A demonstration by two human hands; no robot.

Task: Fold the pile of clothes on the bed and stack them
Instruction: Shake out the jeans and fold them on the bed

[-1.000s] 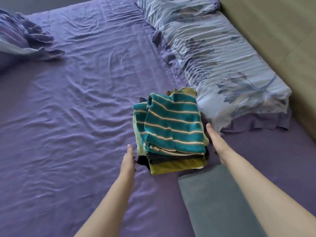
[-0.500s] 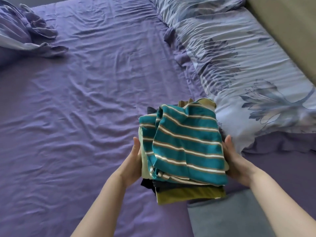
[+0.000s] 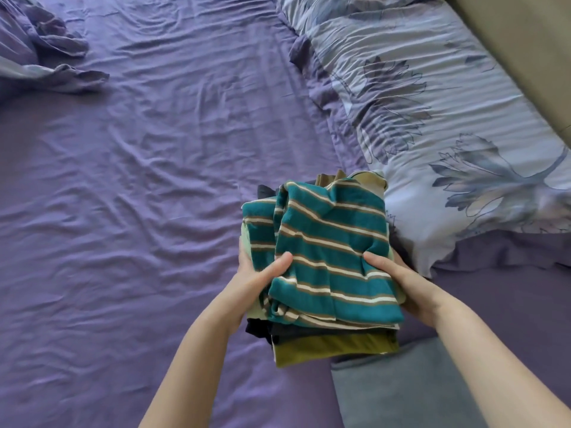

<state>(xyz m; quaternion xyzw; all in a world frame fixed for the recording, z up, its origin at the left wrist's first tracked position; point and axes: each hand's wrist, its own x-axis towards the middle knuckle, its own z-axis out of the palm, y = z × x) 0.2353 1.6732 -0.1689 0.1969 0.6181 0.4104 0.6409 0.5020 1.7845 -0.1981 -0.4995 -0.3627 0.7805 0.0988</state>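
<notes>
A stack of folded clothes point(image 3: 324, 264) sits low in the middle of the purple bed sheet point(image 3: 148, 211). Its top piece is a teal garment with white and brown stripes; dark navy and olive-green layers show at its near edge point(image 3: 333, 350). My left hand point(image 3: 256, 279) grips the stack's left side, thumb lying on the striped top. My right hand point(image 3: 398, 279) grips the right side, thumb on top as well. The fingers of both hands are hidden under the stack.
A floral pale-blue pillow point(image 3: 448, 125) lies right behind and to the right of the stack. A crumpled purple blanket point(image 3: 40, 54) is at the far left. A grey folded cloth point(image 3: 398, 387) lies at the near right. A beige headboard point(image 3: 525, 41) borders the bed.
Both hands moved from beside the stack onto it. Their thumbs now lie on the striped top, and the stack looks nearer in view.
</notes>
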